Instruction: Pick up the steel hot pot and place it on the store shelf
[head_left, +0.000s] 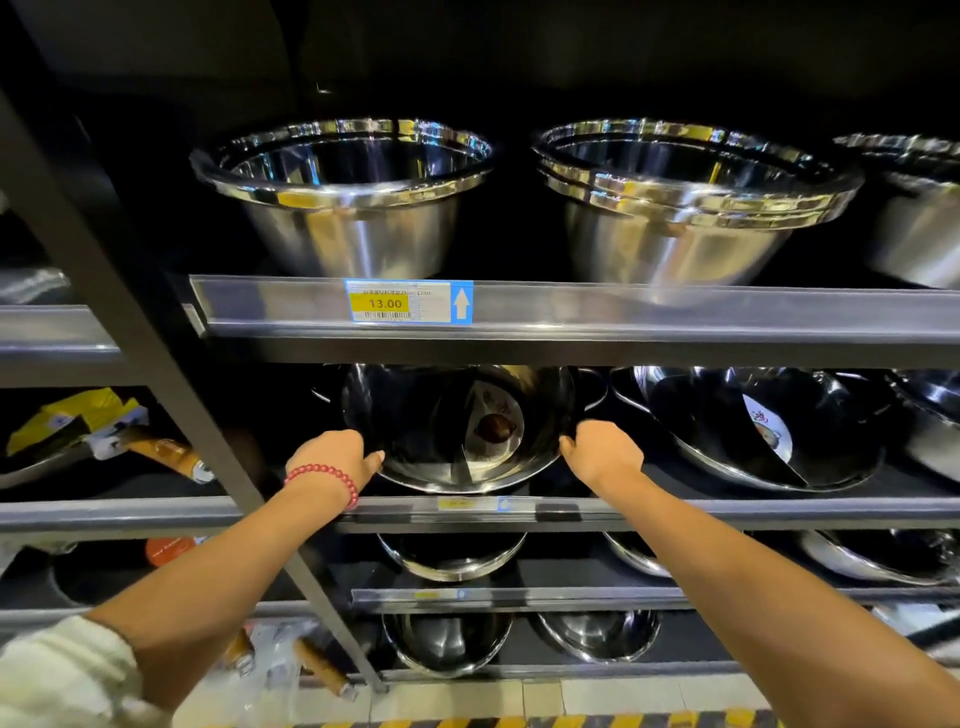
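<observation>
A shiny steel hot pot (441, 457) with a centre divider and a round paper label inside sits tilted on the second store shelf (675, 512), its mouth facing me. My left hand (335, 457), with a red bead bracelet on the wrist, grips the pot's left rim. On the right rim, my right hand (602, 452) holds the pot as well. Both arms reach in over the shelf's front rail.
Another divided pot (753, 431) leans just to the right on the same shelf. Large steel bowls (343, 197) stand on the shelf above, behind a 13.00 price tag (397, 301). More pots fill lower shelves. A slanted dark upright post (156, 338) crosses the left side.
</observation>
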